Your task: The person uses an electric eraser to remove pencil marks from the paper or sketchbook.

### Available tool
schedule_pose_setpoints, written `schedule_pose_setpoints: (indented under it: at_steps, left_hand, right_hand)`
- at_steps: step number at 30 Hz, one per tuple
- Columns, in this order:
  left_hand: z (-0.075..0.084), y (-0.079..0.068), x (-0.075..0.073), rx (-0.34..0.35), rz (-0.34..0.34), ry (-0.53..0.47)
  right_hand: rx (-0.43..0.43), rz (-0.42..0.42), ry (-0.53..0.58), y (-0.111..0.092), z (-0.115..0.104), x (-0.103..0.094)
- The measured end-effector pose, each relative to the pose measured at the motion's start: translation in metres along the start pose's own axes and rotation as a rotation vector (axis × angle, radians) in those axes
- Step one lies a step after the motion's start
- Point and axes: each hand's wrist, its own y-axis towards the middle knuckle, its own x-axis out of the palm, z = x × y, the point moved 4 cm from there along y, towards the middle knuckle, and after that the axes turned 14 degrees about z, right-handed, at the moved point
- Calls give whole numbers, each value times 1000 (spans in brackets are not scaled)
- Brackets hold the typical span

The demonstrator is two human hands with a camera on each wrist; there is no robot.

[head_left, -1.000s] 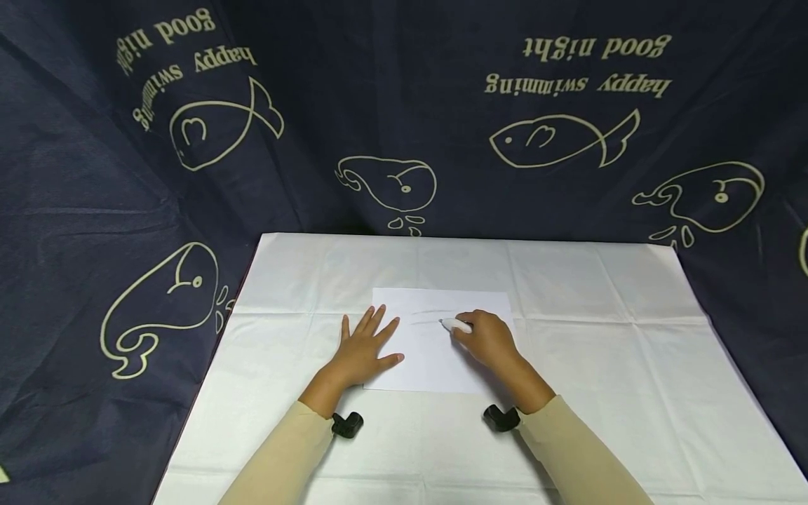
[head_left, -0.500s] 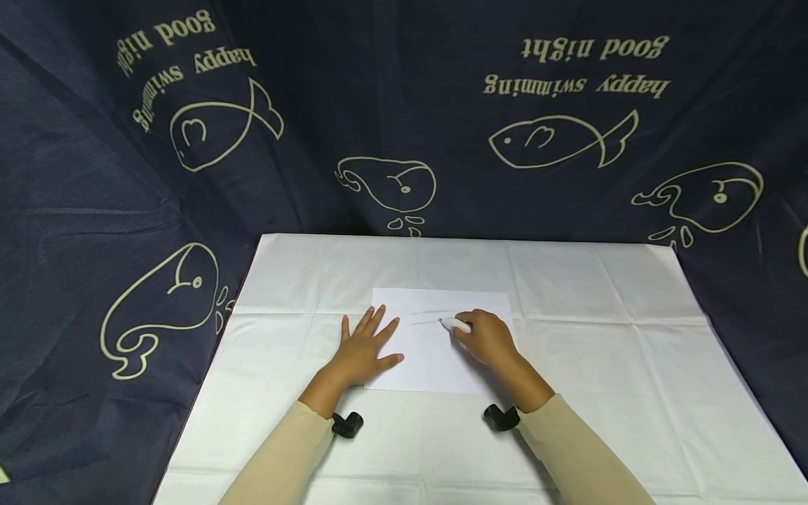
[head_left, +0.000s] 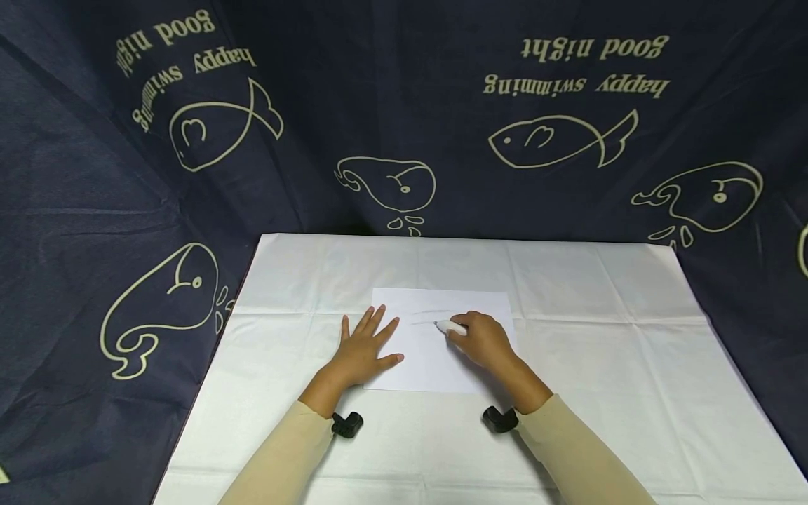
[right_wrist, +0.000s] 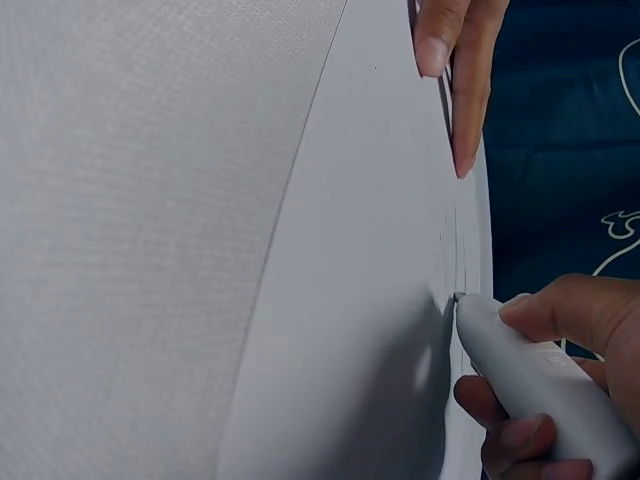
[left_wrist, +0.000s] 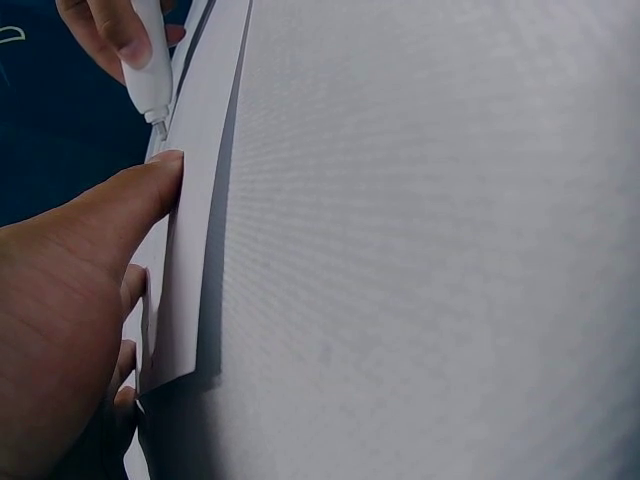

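Note:
On a white sheet of paper (head_left: 429,368) lie a few faint grey lines (head_left: 432,312). My left hand (head_left: 358,356) rests on the sheet's left side, fingers spread. From the right, my right hand (head_left: 487,342) grips a thick white pen-shaped tool (head_left: 452,327) with a narrow tip. That tip meets the paper at the lower grey line. In the right wrist view, the thumb lies along the top of the tool (right_wrist: 545,385) and fingers curl beneath it. The tool's back end is hidden in the palm in the head view.
A creased white cloth (head_left: 587,393) covers the table under the paper. Behind and to the left hangs a dark blue curtain (head_left: 454,203) printed with fish, whales and upside-down words. Black camera mounts (head_left: 347,425) sit at both wrists.
My right hand and the white pen-shaped tool have shifted slightly left, the tip following the lower grey line. The left hand and the paper have stayed put.

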Motion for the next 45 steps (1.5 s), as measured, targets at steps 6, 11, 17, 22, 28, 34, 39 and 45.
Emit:
schedule_pose_setpoints:
  at_steps: [6, 11, 17, 22, 28, 34, 39, 45]
  left_hand:
    - [0, 0, -1, -2, 0, -5]
    - [0, 0, 0, -1, 1, 1]
    - [1, 0, -1, -1, 1, -2]
    - [1, 0, -1, -4, -1, -3]
    - [1, 0, -1, -9, -9, 0]
    - [1, 0, 0, -16, -15, 7]
    - [0, 0, 1, -12, -12, 5]
    - [1, 0, -1, -12, -9, 0]
  right_hand:
    - [19, 13, -2, 0, -1, -2]
    - [10, -8, 9, 0, -3, 0]
    - [16, 17, -16, 2, -1, 0]
    - [5, 0, -4, 1, -3, 2]
    - [18, 16, -13, 2, -4, 1]
    - [12, -4, -7, 1, -5, 3]
    - [28, 5, -25, 1, -3, 2]
    - [17, -8, -10, 0, -4, 2]
